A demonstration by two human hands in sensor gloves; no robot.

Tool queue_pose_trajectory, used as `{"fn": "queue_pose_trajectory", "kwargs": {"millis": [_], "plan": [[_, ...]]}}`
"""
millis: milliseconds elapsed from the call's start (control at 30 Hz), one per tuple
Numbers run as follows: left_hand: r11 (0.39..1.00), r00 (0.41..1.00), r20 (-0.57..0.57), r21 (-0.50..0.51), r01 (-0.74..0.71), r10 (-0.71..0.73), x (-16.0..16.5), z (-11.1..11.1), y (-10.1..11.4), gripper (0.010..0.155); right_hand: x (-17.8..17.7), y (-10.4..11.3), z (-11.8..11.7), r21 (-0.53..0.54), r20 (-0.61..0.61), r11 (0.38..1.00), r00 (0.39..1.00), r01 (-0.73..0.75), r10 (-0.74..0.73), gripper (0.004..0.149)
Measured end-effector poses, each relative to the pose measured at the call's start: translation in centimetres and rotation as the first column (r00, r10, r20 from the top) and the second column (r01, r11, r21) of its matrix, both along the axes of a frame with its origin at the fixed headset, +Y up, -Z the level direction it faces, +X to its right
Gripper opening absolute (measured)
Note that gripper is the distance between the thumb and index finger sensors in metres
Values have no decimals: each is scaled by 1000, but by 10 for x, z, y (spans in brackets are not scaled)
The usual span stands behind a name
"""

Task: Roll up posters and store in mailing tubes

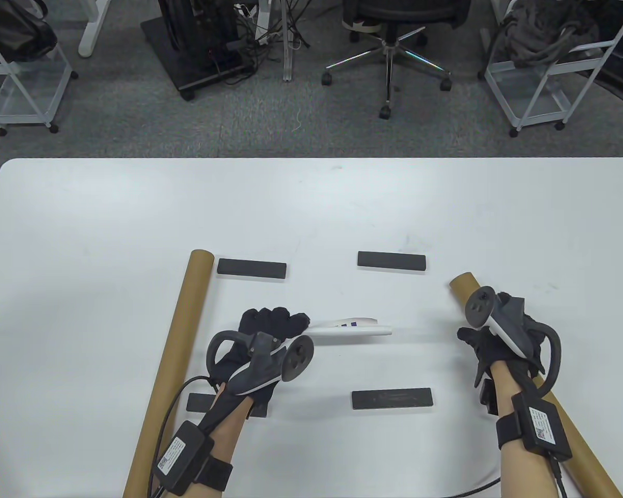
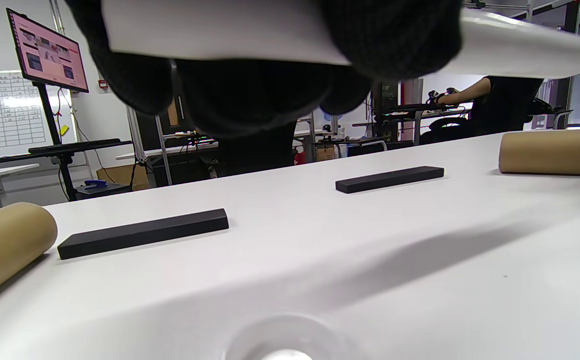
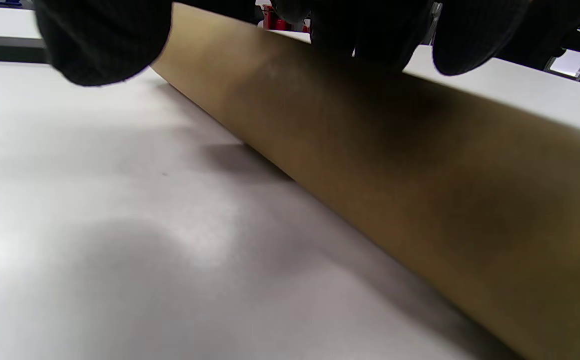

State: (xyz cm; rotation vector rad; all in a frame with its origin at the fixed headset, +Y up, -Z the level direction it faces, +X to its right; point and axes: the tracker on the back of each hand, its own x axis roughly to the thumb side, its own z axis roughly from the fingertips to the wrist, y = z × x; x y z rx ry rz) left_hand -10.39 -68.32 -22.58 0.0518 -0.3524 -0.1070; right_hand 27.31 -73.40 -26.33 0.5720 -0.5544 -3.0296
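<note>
My left hand (image 1: 283, 322) grips one end of a rolled white poster (image 1: 353, 330) and holds it level a little above the table, its free end pointing right. In the left wrist view my fingers (image 2: 250, 90) wrap around the roll (image 2: 220, 30). A brown mailing tube (image 1: 560, 415) lies slanted at the right. My right hand (image 1: 490, 337) is over its far end, fingers (image 3: 369, 30) draped on top, thumb (image 3: 100, 40) off to the side. A second tube (image 1: 171, 363) lies at the left, untouched.
Black bar weights lie on the white table (image 1: 311, 207): two at the back (image 1: 251, 268) (image 1: 391, 261), one in front (image 1: 392, 399), one partly under my left forearm (image 1: 200, 403). Chairs and carts stand beyond the far edge.
</note>
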Motion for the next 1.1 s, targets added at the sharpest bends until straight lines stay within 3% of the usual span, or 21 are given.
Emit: {"fn": "queue_pose_trajectory", "kwargs": {"millis": [267,433,667,1100], "plan": [[1000,1000,-5,-5,-4,4,-1,0,-1,53,12,-19,5,-65,31,998,999,-20,23,97],[1000,1000,-5,-2,-1,1,-1,0,0,53,13,-17,6,13,-6,1000,1000,-27,27,87],[1000,1000,-5,0,3,-3,-1,0,0,53,0,14,0,68,-79,997,996,-29,35,87],[999,997,-69,-14,-36,35,-22,-8,0,52,-61,46,-9,144,-261,990,964,-4,42,87]]}}
